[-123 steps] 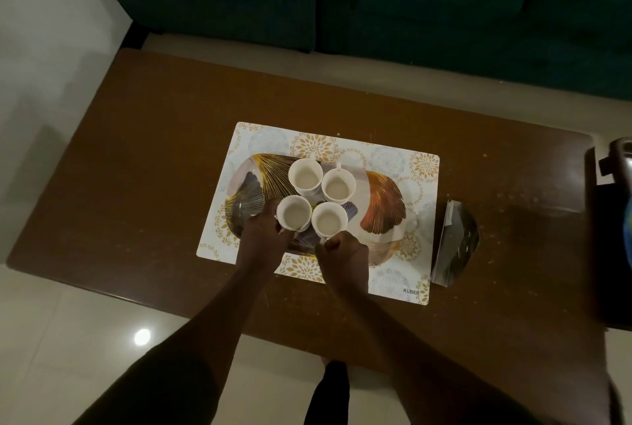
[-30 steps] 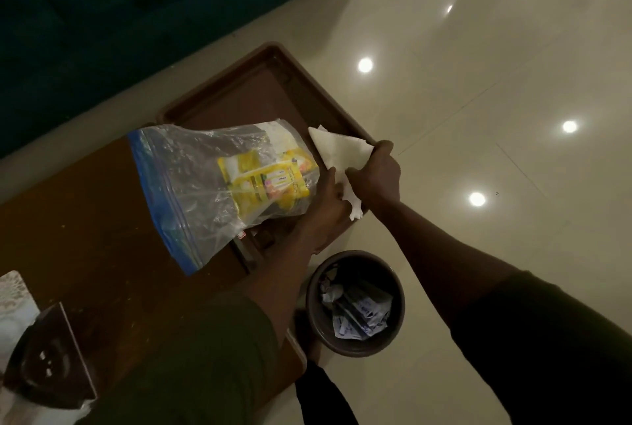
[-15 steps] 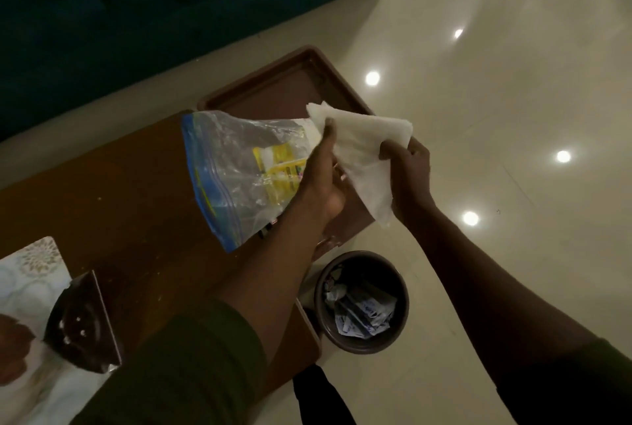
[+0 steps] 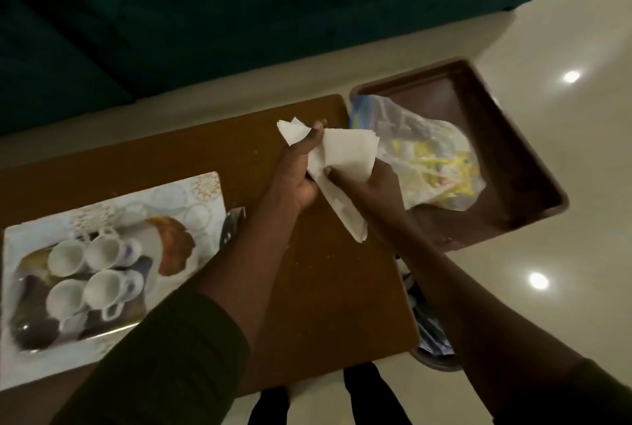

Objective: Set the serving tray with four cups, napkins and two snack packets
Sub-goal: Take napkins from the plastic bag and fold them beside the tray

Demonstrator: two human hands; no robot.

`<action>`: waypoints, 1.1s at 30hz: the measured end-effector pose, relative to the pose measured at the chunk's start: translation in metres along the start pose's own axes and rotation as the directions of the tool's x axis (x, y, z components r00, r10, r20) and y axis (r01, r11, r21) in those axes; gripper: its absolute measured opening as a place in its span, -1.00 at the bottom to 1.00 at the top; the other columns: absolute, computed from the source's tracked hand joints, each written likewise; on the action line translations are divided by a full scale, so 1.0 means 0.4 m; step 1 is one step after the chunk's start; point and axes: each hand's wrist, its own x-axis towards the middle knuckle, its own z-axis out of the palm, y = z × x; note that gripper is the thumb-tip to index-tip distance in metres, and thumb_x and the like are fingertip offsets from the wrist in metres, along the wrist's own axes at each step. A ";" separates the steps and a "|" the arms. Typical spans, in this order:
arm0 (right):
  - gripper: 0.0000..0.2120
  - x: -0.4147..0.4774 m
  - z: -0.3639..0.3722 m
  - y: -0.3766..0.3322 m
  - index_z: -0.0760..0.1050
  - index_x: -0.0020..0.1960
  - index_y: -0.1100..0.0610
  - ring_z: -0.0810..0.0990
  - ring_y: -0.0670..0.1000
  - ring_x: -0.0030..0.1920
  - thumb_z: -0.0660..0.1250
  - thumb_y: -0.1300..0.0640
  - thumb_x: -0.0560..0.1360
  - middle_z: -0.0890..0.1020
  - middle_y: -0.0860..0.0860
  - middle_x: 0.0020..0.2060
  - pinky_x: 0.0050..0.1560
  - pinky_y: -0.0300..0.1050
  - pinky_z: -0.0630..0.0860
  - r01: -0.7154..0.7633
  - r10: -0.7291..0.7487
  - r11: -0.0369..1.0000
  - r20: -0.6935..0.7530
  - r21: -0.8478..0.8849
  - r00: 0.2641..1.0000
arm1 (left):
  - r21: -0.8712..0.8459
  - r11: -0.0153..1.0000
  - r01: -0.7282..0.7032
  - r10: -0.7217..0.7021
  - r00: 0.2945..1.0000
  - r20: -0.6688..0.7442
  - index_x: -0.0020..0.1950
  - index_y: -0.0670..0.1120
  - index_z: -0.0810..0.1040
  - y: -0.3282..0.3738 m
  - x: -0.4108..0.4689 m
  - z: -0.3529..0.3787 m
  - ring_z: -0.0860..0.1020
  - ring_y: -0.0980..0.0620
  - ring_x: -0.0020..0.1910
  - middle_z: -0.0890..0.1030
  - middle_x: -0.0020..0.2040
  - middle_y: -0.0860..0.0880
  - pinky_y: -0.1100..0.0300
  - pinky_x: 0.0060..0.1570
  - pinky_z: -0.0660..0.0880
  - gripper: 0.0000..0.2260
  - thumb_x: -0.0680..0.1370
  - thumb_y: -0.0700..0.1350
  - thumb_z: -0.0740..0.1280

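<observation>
Both hands hold white paper napkins (image 4: 345, 157) above the right end of the brown table (image 4: 325, 287). My left hand (image 4: 297, 171) pinches their upper left part, my right hand (image 4: 372, 185) grips the lower right part. At the left, several white cups (image 4: 92, 274) stand close together on the patterned serving tray (image 4: 171, 246), which rests on a floral placemat (image 4: 201, 185). A clear zip bag with yellow snack packets (image 4: 431, 164) lies in a brown tub (image 4: 513, 137) to the right of the table.
A dark shiny packet (image 4: 232, 222) lies at the placemat's right edge, partly behind my left arm. A round bin (image 4: 434, 352) with rubbish stands on the pale floor below the table's right end. A dark green sofa (image 4: 239, 14) runs along the far side.
The zip bag has left my left hand and now lies in the brown tub. Both hands now hold the napkins over the table, and the view has swung left onto the tray.
</observation>
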 end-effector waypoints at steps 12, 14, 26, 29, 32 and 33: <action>-0.63 -0.173 0.379 0.020 0.51 0.24 0.16 0.59 -0.34 -0.18 0.42 0.20 0.44 0.59 -0.17 -0.09 -0.24 -0.55 0.46 0.145 -0.151 0.976 -0.029 -0.160 0.988 | 0.609 0.793 -0.013 0.070 0.995 -0.070 0.33 -0.16 0.46 0.209 -0.088 -0.418 0.56 -0.19 0.20 0.55 0.26 -0.24 0.04 0.04 0.58 -0.61 0.53 -0.37 0.33; -0.64 -0.190 0.419 0.030 0.51 0.23 0.16 0.67 -0.07 -0.13 0.40 0.19 0.44 0.67 -0.01 -0.04 -0.21 -0.25 0.61 0.132 -0.135 0.973 -0.005 -0.189 0.991 | 0.669 0.743 -0.012 0.086 0.993 -0.078 0.30 -0.16 0.49 0.220 -0.087 -0.451 0.57 -0.18 0.16 0.57 0.26 -0.26 0.02 0.04 0.58 -0.63 0.52 -0.39 0.34; -0.64 -0.219 0.497 0.079 0.42 0.23 0.20 0.60 0.10 0.00 0.35 0.17 0.47 0.61 0.11 0.03 -0.08 -0.02 0.59 0.108 -0.129 0.911 -0.027 -0.398 0.991 | 0.879 0.475 -0.037 -0.015 0.999 0.050 0.42 -0.01 0.35 0.185 -0.024 -0.494 0.55 -0.10 0.01 0.50 0.18 -0.14 0.02 -0.14 0.57 -0.39 0.44 -0.46 0.24; -0.60 -0.229 0.497 0.077 0.41 0.27 0.19 0.60 0.04 -0.02 0.37 0.20 0.45 0.62 0.09 0.05 -0.10 -0.09 0.58 0.143 -0.162 0.920 -0.022 -0.365 0.987 | 0.903 0.422 -0.075 -0.001 0.997 0.083 0.37 0.00 0.39 0.175 -0.026 -0.486 0.58 -0.23 0.07 0.52 0.15 -0.22 -0.17 -0.02 0.59 -0.40 0.40 -0.43 0.28; -0.60 -0.233 0.486 0.077 0.46 0.24 0.18 0.55 -0.13 -0.14 0.41 0.26 0.42 0.63 0.01 -0.03 -0.18 -0.36 0.47 0.166 -0.192 0.935 -0.052 -0.313 0.980 | 0.897 0.433 -0.092 -0.006 0.994 0.105 0.37 0.00 0.39 0.174 -0.025 -0.485 0.57 -0.19 0.09 0.52 0.10 -0.14 -0.12 0.02 0.59 -0.39 0.38 -0.42 0.33; -0.60 -0.233 0.480 0.079 0.46 0.24 0.16 0.54 -0.21 -0.17 0.42 0.25 0.42 0.61 -0.05 -0.07 -0.20 -0.46 0.43 0.158 -0.183 0.946 -0.063 -0.282 0.981 | 0.895 0.435 -0.096 -0.016 0.993 0.114 0.38 -0.01 0.38 0.173 -0.025 -0.487 0.56 -0.16 0.09 0.51 0.12 -0.12 -0.08 0.02 0.58 -0.38 0.38 -0.42 0.34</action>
